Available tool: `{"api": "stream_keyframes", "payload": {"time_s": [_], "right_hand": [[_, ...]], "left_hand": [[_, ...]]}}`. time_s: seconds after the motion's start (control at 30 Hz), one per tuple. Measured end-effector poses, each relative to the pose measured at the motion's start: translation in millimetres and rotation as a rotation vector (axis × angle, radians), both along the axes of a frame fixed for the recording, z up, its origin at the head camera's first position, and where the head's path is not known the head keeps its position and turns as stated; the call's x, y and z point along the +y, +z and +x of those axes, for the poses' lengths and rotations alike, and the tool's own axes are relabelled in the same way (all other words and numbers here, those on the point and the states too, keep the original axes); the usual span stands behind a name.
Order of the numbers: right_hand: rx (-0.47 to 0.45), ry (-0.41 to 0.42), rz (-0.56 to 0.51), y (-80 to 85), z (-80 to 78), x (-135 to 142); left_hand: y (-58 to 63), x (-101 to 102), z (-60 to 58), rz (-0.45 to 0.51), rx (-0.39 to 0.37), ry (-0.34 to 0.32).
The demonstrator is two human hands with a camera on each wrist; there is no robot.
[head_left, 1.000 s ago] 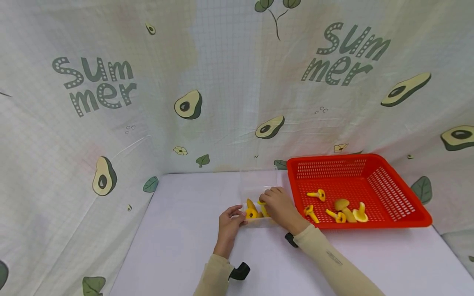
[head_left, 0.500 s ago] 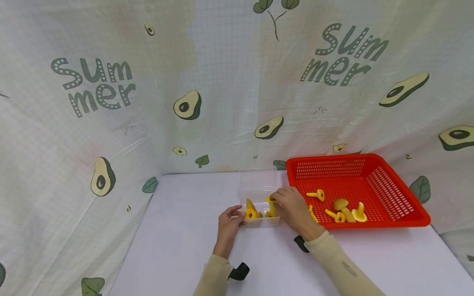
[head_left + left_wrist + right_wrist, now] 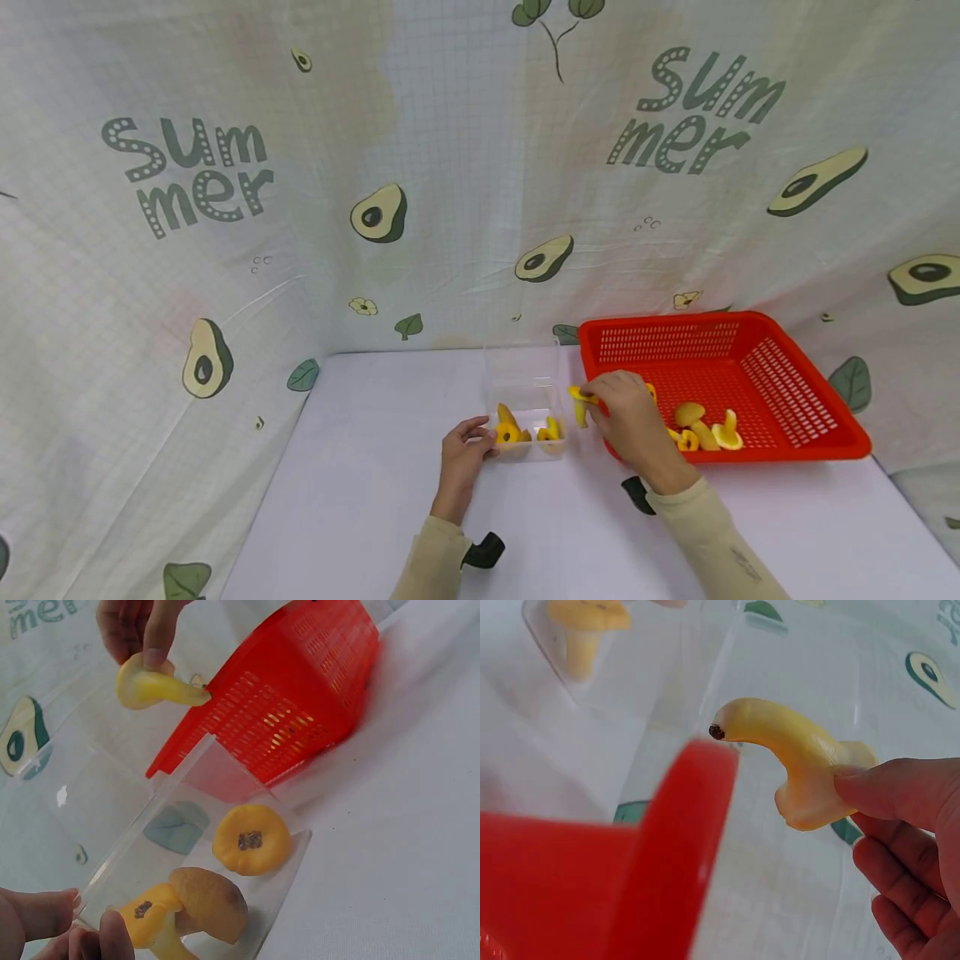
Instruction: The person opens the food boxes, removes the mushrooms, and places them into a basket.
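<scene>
Two hands are busy over the white surface (image 3: 360,483). In the head view, the left hand (image 3: 463,450) holds the left end of the clear box (image 3: 529,452), while the right hand (image 3: 630,421) has the yellow mushroom (image 3: 581,414) up in the air, just right of the box and beside the near left corner of the red basket (image 3: 667,340). The clear lid (image 3: 522,360) is up at the back. Mushrooms in the box (image 3: 507,430), mushrooms in the basket (image 3: 703,433) too!

Over to the left wrist: fingers bend about the box wall, a steadying grip by the look of it. A round yellow cap (image 3: 271,826) lies alone towards the box's right side, others bunched nearer the hand.

And the right wrist: lovely detail here, thumb and fingertips pinching the mushroom by its cap, curved stem pointing away. The basket rim blurs in the foreground, so I can't tell how near the stem comes to it.

My call: this is the carrying step, mid-transfer between box and basket. The next move calls for a firm pinch, enough height to clear that red rim, and a gentle release.
</scene>
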State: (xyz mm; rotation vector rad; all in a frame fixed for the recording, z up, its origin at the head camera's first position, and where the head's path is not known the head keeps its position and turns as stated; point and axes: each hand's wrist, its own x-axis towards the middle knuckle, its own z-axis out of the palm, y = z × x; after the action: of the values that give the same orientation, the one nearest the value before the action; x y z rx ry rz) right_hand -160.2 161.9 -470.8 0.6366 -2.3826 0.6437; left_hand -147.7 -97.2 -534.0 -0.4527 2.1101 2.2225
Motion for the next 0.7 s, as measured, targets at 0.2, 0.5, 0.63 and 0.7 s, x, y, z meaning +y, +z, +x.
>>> {"api": "stream_keyframes", "payload": {"time_s": [0.2,0.5,0.63,0.7], "right_hand": [[0.011,-0.031,-0.028,1.9,0.8,17.2],[-0.032,-0.093,-0.084,4.7,6.6,35.5],[0.001,-0.107,-0.086,7.0,7.8,43.2],[0.018,-0.123,-0.075,8.5,8.5,47.9]], "left_hand": [[1.0,0.4,0.0,-0.003,0.001,0.008],[-2.1,1.0,-0.4,-0.007,-0.007,0.014],[-3.5,1.0,-1.4,-0.011,-0.007,0.015],[-3.8,1.0,-1.9,-0.015,-0.008,0.015]]}}
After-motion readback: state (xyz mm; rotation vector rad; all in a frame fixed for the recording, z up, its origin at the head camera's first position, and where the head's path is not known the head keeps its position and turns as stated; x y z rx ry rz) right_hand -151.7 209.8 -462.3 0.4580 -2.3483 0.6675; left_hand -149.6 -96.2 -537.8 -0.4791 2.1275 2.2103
